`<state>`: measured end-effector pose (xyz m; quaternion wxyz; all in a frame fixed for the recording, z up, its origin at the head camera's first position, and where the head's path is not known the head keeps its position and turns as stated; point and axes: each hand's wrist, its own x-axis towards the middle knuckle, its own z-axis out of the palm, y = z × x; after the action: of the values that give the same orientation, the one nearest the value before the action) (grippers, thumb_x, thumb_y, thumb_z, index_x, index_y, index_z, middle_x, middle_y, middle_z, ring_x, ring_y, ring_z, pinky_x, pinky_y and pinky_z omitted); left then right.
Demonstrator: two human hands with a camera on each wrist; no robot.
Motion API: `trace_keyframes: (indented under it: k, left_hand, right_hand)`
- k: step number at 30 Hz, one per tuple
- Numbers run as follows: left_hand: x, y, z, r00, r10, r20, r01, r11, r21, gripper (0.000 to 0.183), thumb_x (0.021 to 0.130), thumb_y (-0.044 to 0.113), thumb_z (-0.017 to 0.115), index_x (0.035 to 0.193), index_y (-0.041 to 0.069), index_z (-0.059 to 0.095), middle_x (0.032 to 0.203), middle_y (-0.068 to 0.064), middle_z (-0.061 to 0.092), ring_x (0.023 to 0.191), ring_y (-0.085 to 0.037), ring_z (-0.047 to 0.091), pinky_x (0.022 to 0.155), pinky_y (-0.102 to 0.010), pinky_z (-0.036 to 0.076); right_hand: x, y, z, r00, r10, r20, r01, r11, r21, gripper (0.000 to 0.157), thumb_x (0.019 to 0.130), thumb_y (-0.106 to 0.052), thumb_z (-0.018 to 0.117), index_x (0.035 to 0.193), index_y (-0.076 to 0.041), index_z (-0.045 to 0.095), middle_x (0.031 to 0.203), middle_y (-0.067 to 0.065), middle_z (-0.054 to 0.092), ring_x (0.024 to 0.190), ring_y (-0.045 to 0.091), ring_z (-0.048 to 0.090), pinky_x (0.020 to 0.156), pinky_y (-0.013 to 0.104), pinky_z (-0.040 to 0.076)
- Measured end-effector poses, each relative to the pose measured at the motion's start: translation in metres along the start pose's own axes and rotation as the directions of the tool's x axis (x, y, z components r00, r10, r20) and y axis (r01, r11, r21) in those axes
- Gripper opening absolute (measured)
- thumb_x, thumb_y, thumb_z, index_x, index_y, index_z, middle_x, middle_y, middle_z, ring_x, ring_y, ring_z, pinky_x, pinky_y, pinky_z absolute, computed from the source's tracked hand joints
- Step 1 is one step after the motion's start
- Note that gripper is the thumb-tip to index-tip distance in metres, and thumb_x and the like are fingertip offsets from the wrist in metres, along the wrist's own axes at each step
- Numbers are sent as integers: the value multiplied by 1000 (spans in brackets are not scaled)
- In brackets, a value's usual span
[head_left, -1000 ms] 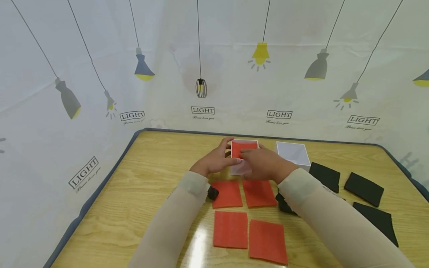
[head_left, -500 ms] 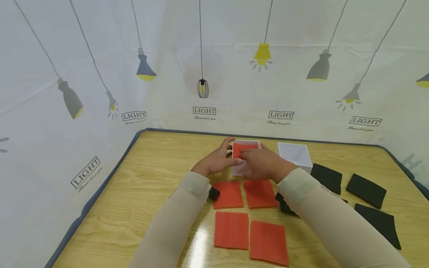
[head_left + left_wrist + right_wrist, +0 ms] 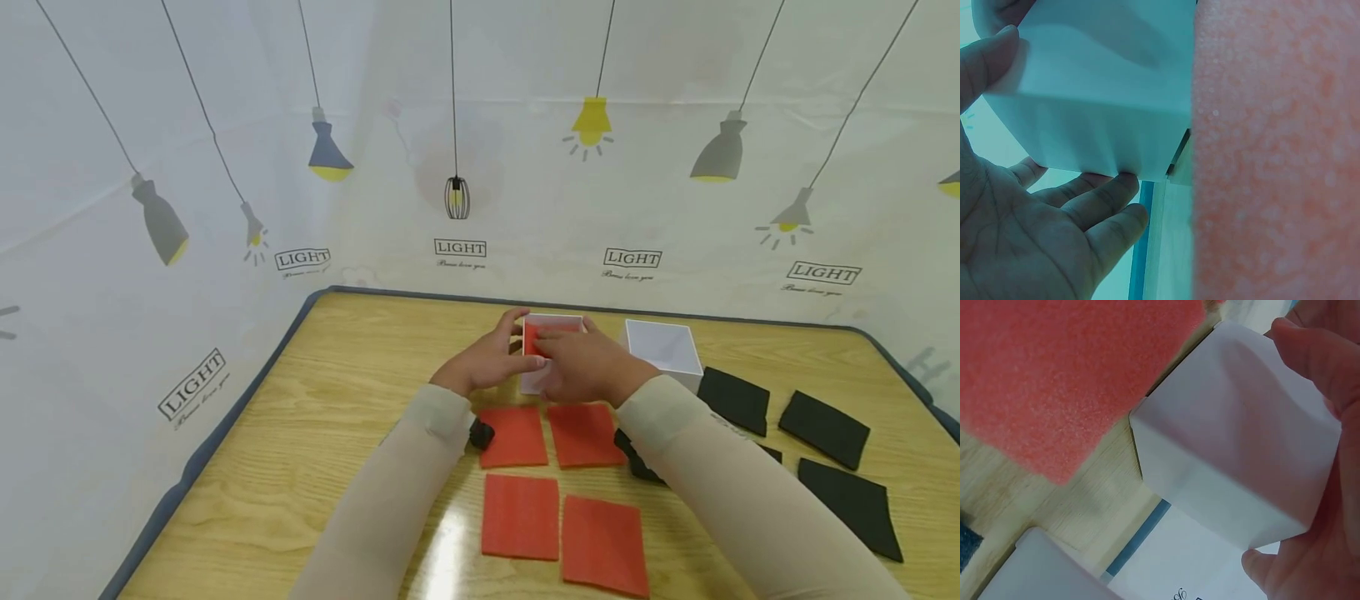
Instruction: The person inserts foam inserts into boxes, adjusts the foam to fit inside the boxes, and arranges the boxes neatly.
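An open white box [image 3: 535, 382] stands at the far side of the table, with a red foam square [image 3: 530, 340] inside its opening. My left hand [image 3: 483, 358] holds the box's left side, the thumb on the front and the other fingers against the side wall [image 3: 1104, 137]. Across the opening, fingers of my right hand [image 3: 588, 362] press on the red foam. The right thumb lies on the box's front face [image 3: 1235, 412], and another finger touches its side. Several red foam squares [image 3: 520, 517] lie flat on the table below the hands.
A second white box [image 3: 663, 346] stands to the right. Several black foam pieces [image 3: 825, 427] are spread on the right of the wooden table [image 3: 300, 433], some partly under the right forearm. A cloth with printed lamps [image 3: 360, 217] hangs behind.
Both hands keep their places at the box. The right fingers have dipped slightly deeper, and less of the red foam shows at the opening. The whole view shifts slightly.
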<state>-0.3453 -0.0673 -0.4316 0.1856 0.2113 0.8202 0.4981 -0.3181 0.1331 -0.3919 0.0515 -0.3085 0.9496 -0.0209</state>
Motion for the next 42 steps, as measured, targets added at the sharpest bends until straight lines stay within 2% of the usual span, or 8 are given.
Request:
trace_keyframes:
  k: [6,10,17,22,25,30,33,42]
  left_hand:
    - [0,0,1,1000,-10,-8,10,1000,-2,97,96,39,77,167,26,12,169,-10,32,154,-34,39,123,-49,38]
    - [0,0,1,1000,-11,-6,11,1000,-4,97,97,39,76,167,26,11,169,-10,32,154,-34,39,123,-48,38]
    - [0,1,-1,1000,1,-2,-1,1000,-12,96,97,40,75,167,25,11,170,-10,31,155,-34,37,123,-49,38]
    - [1,0,-1,1000,-5,3,5,1000,-14,98,96,42,76,168,26,10,171,-10,29,156,-34,36,123,-50,38]
    - [1,-1,0,1000,-9,4,9,1000,-20,100,96,43,77,168,26,10,171,-10,29,156,-34,36,123,-51,37]
    - [1,-2,1,1000,-6,-2,6,1000,-17,99,96,43,76,168,26,10,170,-11,31,156,-35,36,122,-52,38]
    - [1,-2,1,1000,-5,-2,5,1000,-17,99,97,42,75,168,26,10,170,-11,30,156,-35,36,122,-52,38]
    - [2,-3,1,1000,-11,4,11,1000,-24,98,97,41,75,168,27,9,171,-11,28,157,-35,34,123,-51,37]
  right_hand:
    - [2,0,2,1000,10,4,-10,1000,11,57,91,-45,77,139,-16,67,144,2,67,139,27,59,122,76,13]
    - [-2,0,-2,1000,8,-20,-8,999,31,52,91,-44,77,135,-17,68,136,1,71,136,28,61,122,76,15]
    - [-16,-1,-14,998,-6,-56,11,996,88,76,90,-40,82,154,-10,54,161,6,51,155,31,38,125,70,18]
    - [-30,-1,-20,997,-1,-73,12,989,146,86,90,-43,83,160,-12,46,163,5,49,148,30,50,128,64,15]
    - [-39,-2,-21,997,-7,-83,21,986,164,86,89,-43,84,160,-12,47,161,5,52,143,30,55,128,62,16]
    - [-53,-6,-24,996,-33,-89,47,985,165,82,89,-35,85,156,-6,50,158,11,54,147,32,51,128,61,19]
    - [-62,-8,-25,995,-39,-95,55,984,170,83,89,-36,85,157,-4,49,160,13,51,151,33,45,128,59,20]
    - [-93,-12,-21,996,-9,-91,31,971,238,89,88,-36,87,161,-10,43,165,12,45,153,38,40,122,60,32]
